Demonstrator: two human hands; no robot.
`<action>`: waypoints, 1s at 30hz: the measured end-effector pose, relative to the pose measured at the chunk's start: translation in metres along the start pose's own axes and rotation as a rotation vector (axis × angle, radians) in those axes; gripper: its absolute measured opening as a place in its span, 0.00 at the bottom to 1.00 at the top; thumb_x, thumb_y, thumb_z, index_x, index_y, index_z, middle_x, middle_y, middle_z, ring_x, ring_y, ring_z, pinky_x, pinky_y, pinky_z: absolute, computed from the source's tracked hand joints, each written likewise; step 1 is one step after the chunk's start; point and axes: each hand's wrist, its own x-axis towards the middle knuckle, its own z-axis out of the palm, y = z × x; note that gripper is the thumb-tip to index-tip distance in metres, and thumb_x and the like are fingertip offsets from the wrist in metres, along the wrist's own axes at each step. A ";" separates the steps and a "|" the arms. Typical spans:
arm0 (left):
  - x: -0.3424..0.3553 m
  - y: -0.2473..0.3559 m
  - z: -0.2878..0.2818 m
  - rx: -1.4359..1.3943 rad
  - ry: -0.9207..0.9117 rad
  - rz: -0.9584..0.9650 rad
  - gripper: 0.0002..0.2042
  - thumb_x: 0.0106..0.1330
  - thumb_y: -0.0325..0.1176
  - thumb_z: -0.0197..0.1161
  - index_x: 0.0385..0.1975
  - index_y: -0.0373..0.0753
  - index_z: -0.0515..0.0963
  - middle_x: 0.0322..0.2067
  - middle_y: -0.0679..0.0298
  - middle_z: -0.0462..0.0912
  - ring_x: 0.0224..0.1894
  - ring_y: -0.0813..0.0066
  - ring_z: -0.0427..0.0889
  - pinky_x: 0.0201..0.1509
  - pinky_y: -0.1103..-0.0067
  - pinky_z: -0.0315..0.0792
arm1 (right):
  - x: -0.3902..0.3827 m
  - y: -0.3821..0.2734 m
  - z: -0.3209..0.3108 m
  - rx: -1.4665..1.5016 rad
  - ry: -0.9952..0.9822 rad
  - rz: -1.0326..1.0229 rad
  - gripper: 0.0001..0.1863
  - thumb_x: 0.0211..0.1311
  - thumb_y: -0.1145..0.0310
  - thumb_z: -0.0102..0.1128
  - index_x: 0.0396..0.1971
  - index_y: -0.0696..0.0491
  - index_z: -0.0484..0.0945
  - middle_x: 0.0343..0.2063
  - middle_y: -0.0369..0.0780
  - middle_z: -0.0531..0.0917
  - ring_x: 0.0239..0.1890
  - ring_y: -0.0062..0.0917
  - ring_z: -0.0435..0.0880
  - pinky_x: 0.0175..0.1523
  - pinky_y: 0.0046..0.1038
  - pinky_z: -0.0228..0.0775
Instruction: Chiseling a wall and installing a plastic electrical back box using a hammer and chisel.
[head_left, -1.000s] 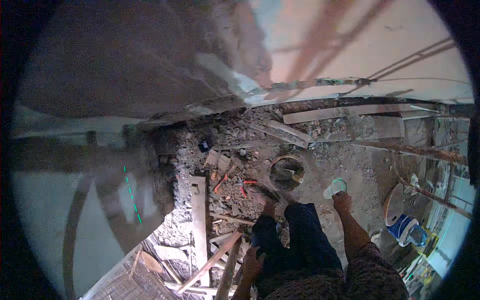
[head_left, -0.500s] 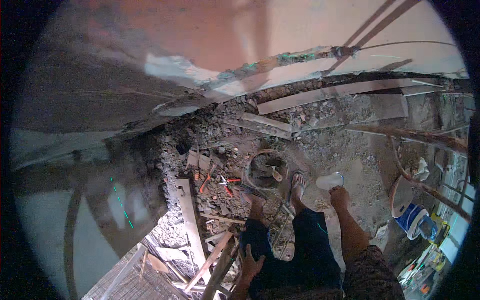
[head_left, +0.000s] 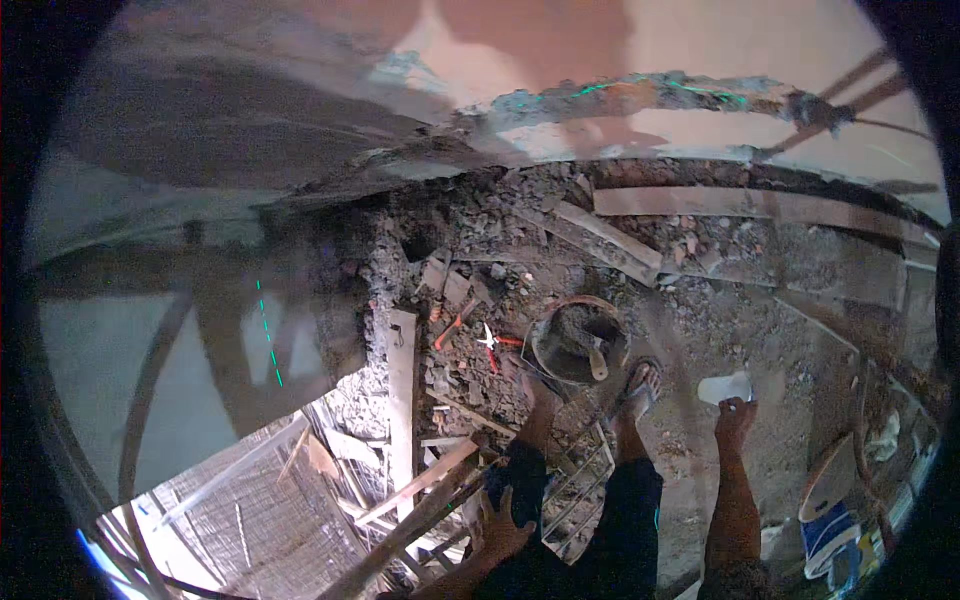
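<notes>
My right hand (head_left: 736,420) is closed on a white, mug-like container (head_left: 722,388), held out over the dirt to the right of my feet. Its round rim faces right; I cannot make out what is inside. My left hand (head_left: 505,530) lies on my left thigh with its fingers spread, holding nothing. In front of my feet stands a round bucket (head_left: 533,335) with dark material in it. A trowel (head_left: 598,362) rests inside, its pale handle toward me. Left of the bucket lie red-handled pliers (head_left: 490,342) and an orange-handled tool (head_left: 452,332).
Rubble and broken masonry cover the ground along the damaged wall (head_left: 560,60). Planks (head_left: 402,370) and a pole lie at left, beside a woven mat (head_left: 270,510). Long boards (head_left: 740,203) run along the wall's base. A blue-and-white container (head_left: 828,535) stands at the right.
The view has swung left, so the scene sits farther right in the picture. My right hand still holds the white container; my left hand stays on my thigh.
</notes>
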 end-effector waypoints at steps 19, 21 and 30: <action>0.032 -0.011 -0.034 -0.128 0.019 -0.028 0.42 0.59 0.62 0.62 0.71 0.51 0.58 0.70 0.40 0.52 0.70 0.34 0.55 0.66 0.39 0.53 | 0.087 -0.273 0.030 -0.032 -0.167 -0.818 0.10 0.61 0.66 0.62 0.35 0.58 0.80 0.34 0.51 0.82 0.40 0.52 0.79 0.48 0.49 0.71; 0.035 -0.019 -0.040 -0.207 -0.003 -0.036 0.42 0.59 0.63 0.62 0.71 0.51 0.58 0.70 0.40 0.52 0.71 0.34 0.54 0.67 0.40 0.53 | 0.092 -0.347 0.041 -0.130 -0.295 -0.881 0.10 0.59 0.67 0.63 0.35 0.58 0.81 0.34 0.50 0.83 0.41 0.52 0.79 0.50 0.49 0.71; 0.044 -0.034 -0.051 -0.265 -0.025 -0.026 0.43 0.58 0.64 0.62 0.71 0.52 0.58 0.70 0.40 0.53 0.72 0.35 0.50 0.69 0.44 0.51 | 0.092 -0.615 0.053 0.082 -0.295 -1.082 0.10 0.58 0.67 0.66 0.36 0.55 0.81 0.35 0.49 0.83 0.42 0.47 0.80 0.47 0.45 0.72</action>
